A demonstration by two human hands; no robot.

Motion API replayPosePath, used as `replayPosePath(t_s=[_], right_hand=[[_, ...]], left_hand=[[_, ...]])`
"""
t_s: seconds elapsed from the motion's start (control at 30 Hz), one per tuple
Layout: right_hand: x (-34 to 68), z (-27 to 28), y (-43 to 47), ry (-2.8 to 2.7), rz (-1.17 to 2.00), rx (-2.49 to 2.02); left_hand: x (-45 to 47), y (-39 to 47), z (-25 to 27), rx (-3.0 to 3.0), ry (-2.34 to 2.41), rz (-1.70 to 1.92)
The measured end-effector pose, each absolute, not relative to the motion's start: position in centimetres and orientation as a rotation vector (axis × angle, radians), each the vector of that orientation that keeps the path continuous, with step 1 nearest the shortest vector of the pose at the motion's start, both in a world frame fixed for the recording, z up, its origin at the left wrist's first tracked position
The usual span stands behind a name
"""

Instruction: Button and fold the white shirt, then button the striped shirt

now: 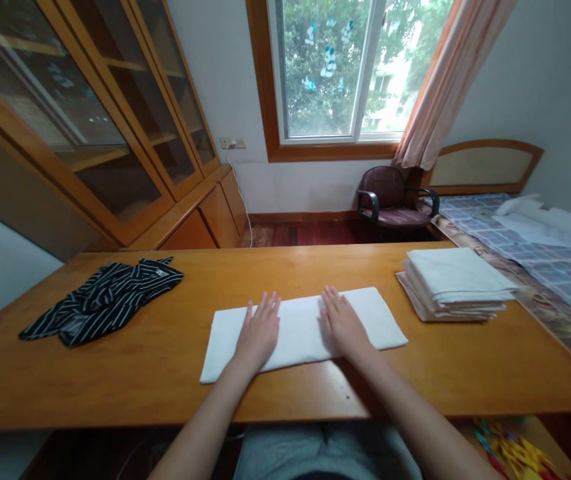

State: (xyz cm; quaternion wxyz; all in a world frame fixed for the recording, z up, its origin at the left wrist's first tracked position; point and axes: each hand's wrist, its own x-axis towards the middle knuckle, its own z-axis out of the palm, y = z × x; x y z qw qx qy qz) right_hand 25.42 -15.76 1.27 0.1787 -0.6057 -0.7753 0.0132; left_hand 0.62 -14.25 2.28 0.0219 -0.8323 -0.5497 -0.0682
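Two hands [259, 337] flat on one folded white cloth

One long, rectangular piece of folded white cloth [300, 330] lay near the front edge of the orange-brown wooden tabletop [140, 393], about mid-width, slightly slanted. Both palms were down on it: left hand on its left half, right hand [341, 325] right of centre. Both hands were spread flat, fingers straight and pointing away from the person, well apart from each other.

One stack of folded white cloths [458, 280] sat near the tabletop's right end; several layers, exact count couldn't be told. One crumpled black garment with white stripes [115, 297] lay at the left, well apart from the folded cloth.

Containers: one orange-brown wooden cabinet [180, 212] at the left, three glass-fronted doors in view, shelves inside, wooden doors below. Under the tabletop at the lower right, bright yellow, red and teal pieces [520, 450] lay in a heap on a tan surface; box or shelf, couldn't tell.

Behind: one maroon office chair [390, 197] with two black armrests, one two-pane window [323, 107] with several blue-and-white stickers, one pink curtain [453, 80]. One bed with a blue plaid sheet [565, 267] stood at the right, white papers [545, 223] on it.
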Motion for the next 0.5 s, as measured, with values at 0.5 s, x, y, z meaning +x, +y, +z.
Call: replayPosePath(t_s=[0.5], right_hand=[[32.1, -0.9, -14.1, -2.149, 0.077, -1.995]], left_hand=[[-4.6, -13.8, -0.1, -2.539, -1.801, -0.082]])
